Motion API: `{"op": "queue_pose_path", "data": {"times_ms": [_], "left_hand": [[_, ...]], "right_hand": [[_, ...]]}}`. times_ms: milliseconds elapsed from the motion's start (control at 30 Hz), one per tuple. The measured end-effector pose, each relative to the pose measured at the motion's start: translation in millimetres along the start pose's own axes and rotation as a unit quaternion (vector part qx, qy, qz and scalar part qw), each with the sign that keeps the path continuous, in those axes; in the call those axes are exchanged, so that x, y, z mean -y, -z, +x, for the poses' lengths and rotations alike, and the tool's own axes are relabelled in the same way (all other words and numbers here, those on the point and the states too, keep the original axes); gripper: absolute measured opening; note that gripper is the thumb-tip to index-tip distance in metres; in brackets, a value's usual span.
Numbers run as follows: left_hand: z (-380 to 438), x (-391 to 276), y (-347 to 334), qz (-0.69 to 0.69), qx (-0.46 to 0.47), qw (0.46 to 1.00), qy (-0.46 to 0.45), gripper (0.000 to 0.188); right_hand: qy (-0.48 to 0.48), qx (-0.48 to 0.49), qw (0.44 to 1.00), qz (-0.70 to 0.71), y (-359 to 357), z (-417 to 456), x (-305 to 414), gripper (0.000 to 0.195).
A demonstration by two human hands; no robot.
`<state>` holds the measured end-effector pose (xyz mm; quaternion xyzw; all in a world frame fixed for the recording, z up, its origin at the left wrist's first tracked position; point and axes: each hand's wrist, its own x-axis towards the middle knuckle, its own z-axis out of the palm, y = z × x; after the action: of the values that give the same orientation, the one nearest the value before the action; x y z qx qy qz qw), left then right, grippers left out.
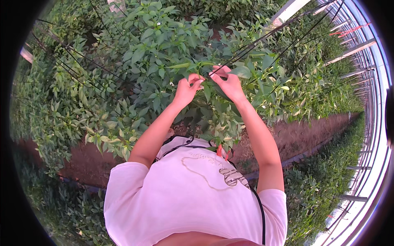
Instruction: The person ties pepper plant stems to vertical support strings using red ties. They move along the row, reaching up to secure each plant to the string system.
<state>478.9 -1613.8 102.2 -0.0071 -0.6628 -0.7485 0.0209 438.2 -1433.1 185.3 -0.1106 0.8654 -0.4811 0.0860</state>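
My right hand (pixel 228 83) pinches the lower end of a black cord (pixel 237 57) that runs down from the upper right into the foliage. Just to its left, my left hand (pixel 185 90) has its thumb and forefinger brought close together by a green stem. Whether anything thin is between those fingertips is too small to tell. Both hands work at chest height among the leaves of a bushy pepper plant (pixel 157 46). A long pale green leaf or pod (pixel 179 65) points left just above the hands. Small white flowers dot the plant.
More black cords (pixel 70 50) slant through the plants on the left. Pale posts (pixel 289 12) rise at the upper right, beside the greenhouse frame (pixel 374 92). A bare soil path (pixel 304 132) crosses behind me, edged by another plant row (pixel 326 181). Red strips (pixel 219 150) hang at my waist.
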Motion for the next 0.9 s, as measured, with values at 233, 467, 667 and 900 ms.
{"op": "queue_pose_path", "data": {"times_ms": [233,467,667,900], "left_hand": [[12,21,39,0.170,-0.027,0.985,-0.004,0.014],[27,40,66,-0.134,-0.172,0.976,0.019,0.007],[24,36,67,-0.143,-0.121,0.982,0.007,0.006],[-78,20,120,-0.060,0.114,0.985,0.111,0.008]], "right_hand": [[0.014,0.087,0.988,0.129,3,-3,-3,0.037],[0.006,0.065,0.976,0.209,-20,14,-4,0.031],[-0.149,-0.135,0.952,0.231,-33,22,6,0.028],[-0.135,-0.031,0.984,0.111,-25,18,-25,0.034]]}}
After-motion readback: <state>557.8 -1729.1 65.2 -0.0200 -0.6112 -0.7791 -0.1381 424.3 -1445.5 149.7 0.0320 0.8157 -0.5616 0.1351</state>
